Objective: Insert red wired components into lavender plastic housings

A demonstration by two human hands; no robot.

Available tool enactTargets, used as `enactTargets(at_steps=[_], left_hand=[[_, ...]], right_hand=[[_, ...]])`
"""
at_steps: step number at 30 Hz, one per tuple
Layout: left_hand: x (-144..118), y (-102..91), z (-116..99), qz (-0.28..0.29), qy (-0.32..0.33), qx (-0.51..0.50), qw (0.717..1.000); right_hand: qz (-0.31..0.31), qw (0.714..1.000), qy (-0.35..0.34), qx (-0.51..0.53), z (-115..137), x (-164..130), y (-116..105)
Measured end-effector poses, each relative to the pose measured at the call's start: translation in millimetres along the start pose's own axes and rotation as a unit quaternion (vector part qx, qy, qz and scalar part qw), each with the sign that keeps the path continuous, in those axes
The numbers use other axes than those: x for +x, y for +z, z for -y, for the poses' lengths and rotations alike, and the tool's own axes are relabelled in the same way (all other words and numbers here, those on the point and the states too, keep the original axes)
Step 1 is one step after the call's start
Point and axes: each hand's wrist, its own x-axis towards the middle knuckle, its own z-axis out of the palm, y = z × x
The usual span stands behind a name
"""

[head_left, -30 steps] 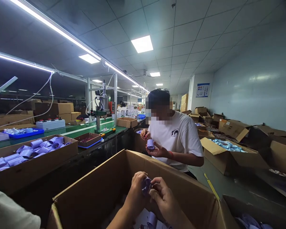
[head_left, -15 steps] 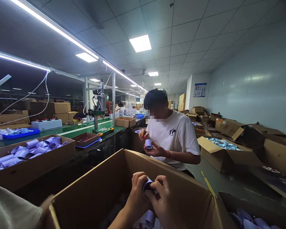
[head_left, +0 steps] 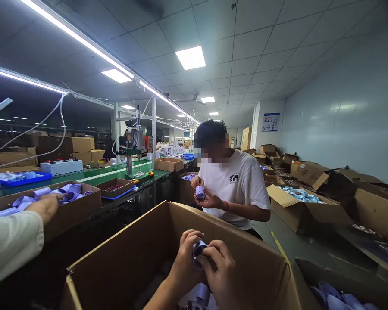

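Above a large cardboard box (head_left: pixel 116 245), my left hand (head_left: pixel 186 260) is wrapped round a lavender plastic cylinder (head_left: pixel 198 249), its open end tilted toward me. My right hand (head_left: pixel 218 265) is closed at the cylinder's rim, with the thumb reaching into the opening and bent fingers at the edge. Whether a small part sits between those fingertips is hidden. Below my hands, inside the box, lies another lavender cylinder (head_left: pixel 203 293), beside small dark reddish pieces that are hard to make out.
Opposite me, a co-worker (head_left: pixel 233 185) handles a similar cylinder (head_left: pixel 200 192). From the left, another person's hand (head_left: pixel 47 207) reaches over a carton (head_left: pixel 87 211) of lavender cylinders. A press machine (head_left: pixel 136 146) stands on the green bench. Open cartons (head_left: pixel 305 211) line the right side.
Another person's sleeved arm has come in from the left over the carton of cylinders. My hands keep nearly the same hold. The co-worker's fingers have moved onto their cylinder.
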Motion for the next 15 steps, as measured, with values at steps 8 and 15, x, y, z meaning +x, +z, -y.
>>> enactTargets(at_steps=[8,15], left_hand=[[6.1,-6.6,-10.9,0.113,-0.092,-0.066,0.987],[11.7,-16.8,-25.0,0.228,-0.127,-0.004,0.965]], right_hand=[[0.079,0.987,0.138,0.009,-1.6,8.0,-5.9],[0.183,0.967,0.172,-0.049,13.7,20.4,-22.1]])
